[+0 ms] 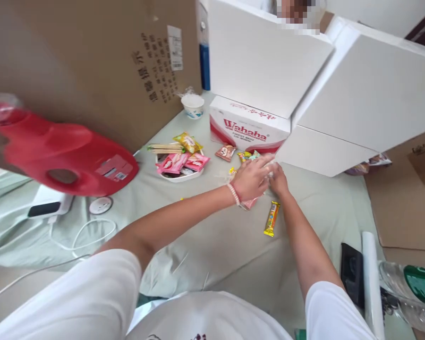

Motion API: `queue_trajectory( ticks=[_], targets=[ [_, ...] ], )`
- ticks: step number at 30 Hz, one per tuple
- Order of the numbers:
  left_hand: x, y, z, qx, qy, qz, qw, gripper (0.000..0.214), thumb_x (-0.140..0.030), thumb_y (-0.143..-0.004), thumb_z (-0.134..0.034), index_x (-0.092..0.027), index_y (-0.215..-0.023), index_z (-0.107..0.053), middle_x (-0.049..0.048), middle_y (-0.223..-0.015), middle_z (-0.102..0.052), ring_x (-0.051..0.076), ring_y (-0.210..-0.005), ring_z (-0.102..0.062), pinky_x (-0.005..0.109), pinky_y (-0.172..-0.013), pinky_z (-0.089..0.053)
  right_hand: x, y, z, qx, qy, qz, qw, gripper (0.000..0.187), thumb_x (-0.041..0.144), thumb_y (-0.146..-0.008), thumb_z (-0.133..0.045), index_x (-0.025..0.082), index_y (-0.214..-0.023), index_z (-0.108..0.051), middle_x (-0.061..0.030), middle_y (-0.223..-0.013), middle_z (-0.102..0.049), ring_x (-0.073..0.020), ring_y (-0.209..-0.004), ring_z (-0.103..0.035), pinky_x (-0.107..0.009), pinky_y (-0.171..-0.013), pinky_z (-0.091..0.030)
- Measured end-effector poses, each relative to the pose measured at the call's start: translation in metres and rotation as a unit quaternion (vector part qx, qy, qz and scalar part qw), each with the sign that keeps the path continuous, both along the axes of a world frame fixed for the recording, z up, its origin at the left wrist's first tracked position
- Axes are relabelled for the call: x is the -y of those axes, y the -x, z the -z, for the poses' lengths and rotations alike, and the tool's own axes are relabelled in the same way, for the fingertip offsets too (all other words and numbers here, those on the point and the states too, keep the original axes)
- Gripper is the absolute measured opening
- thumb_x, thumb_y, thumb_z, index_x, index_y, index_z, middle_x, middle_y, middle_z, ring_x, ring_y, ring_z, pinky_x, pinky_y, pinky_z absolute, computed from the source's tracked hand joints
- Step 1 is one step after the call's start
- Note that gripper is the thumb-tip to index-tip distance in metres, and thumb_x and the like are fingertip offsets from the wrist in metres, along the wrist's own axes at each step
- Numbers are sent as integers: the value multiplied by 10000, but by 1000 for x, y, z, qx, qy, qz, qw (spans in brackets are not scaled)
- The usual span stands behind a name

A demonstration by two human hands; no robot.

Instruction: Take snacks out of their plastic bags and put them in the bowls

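My left hand (252,178), with a beaded bracelet at the wrist, reaches over a cluster of small snack packets in front of the Wahaha box. Its fingers are stretched out and slightly blurred. Close against its fingertips, my right hand (279,180) has its fingers bent around something whitish that I cannot make out. A pink packet (250,203) shows partly beneath my left hand. Yellow and green packets (246,156) peek out behind its knuckles. Nearer to me lies a yellow candy bar (272,218). A brown packet (225,151) rests against the box.
A white tray (184,178) holds pink and yellow packets. Behind stand the Wahaha box (250,125), a paper cup (193,105) and white panels (269,56). A red detergent bottle (74,156) and white power bank (49,200) are left; plastic bottles (414,283) lie right.
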State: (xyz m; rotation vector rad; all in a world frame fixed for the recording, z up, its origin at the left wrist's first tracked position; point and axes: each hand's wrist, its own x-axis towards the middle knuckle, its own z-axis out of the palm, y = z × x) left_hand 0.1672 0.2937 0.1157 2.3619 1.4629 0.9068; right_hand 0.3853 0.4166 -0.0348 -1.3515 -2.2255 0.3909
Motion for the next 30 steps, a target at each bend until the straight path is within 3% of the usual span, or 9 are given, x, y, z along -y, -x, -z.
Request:
queue_trajectory(
  ticks=[1,3,6,9,13,17,20,23,30],
  targets=[
    [21,26,-2,-14,-17,-23,999,381,-211,-912,-516,-244,-1268,-649,100,-1457,-594,282,-1313,-549,479,-1118,-415,2,0,0,16,-3,24,1000,545,204,-860,-531,170,-1399,-606,-165,-1585,-440,-322,-1444,-416,-535,-1211,-337],
    [60,81,3,-64,-15,-149,987,243,-239,-944,-494,-207,-1076,-695,126,-1189,-692,292,-1139,-618,470,-997,-470,4,0,0,60,-15,67,996,534,174,-822,-528,158,-1343,-646,-174,-1556,-477,-335,-1431,-404,-542,-1209,-321],
    [96,152,28,-165,49,-309,935,276,-250,-979,-453,-176,-1114,-682,150,-1128,-675,319,-1083,-632,460,-867,-493,7,4,-2,116,-46,98,987,532,208,-833,-527,135,-1350,-634,-199,-1548,-479,-352,-1441,-363,-551,-1195,-302],
    [103,185,63,-212,125,-304,920,318,-225,-992,-444,-191,-1227,-655,139,-1202,-662,281,-996,-648,410,-773,-491,11,4,-7,118,-48,107,986,541,236,-852,-481,131,-1373,-578,-202,-1509,-508,-337,-1432,-393,-545,-1176,-311],
    [86,186,97,-175,92,-287,937,415,-175,-1001,-428,-218,-1386,-576,137,-1316,-633,278,-1062,-593,387,-749,-474,23,-2,-19,76,-6,133,988,691,222,-782,-470,153,-1470,-465,-178,-1446,-567,-321,-1341,-500,-500,-1124,-388],
    [67,187,109,-101,44,-292,950,342,-176,-1026,-397,-192,-1234,-668,130,-1097,-676,283,-994,-547,400,-796,-464,36,0,-32,90,67,209,971,895,232,-789,-510,127,-1635,-239,-197,-1421,-578,-327,-1237,-570,-437,-1015,-474],
    [59,191,105,-68,-4,-272,960,355,-200,-1056,-352,-205,-1169,-687,104,-1044,-674,257,-923,-520,400,-851,-455,41,7,-40,133,68,238,960,837,236,-823,-531,130,-1623,-310,-191,-1379,-591,-327,-1324,-490,-424,-1049,-441],
    [60,185,95,-1,-119,-237,964,357,-233,-1076,-335,-216,-1158,-682,85,-1007,-671,233,-849,-493,387,-811,-445,46,14,-46,168,49,258,950,753,248,-849,-563,177,-1585,-419,-172,-1243,-637,-357,-1305,-441,-469,-1047,-408],
    [57,121,64,44,-222,-109,968,285,-188,-1062,-391,-214,-1191,-644,94,-1080,-708,206,-861,-507,383,-820,-444,56,16,-46,160,-30,245,956,591,237,-865,-593,192,-1454,-601,-195,-1314,-540,-343,-1171,-462,-445,-988,-422]
  ],
)
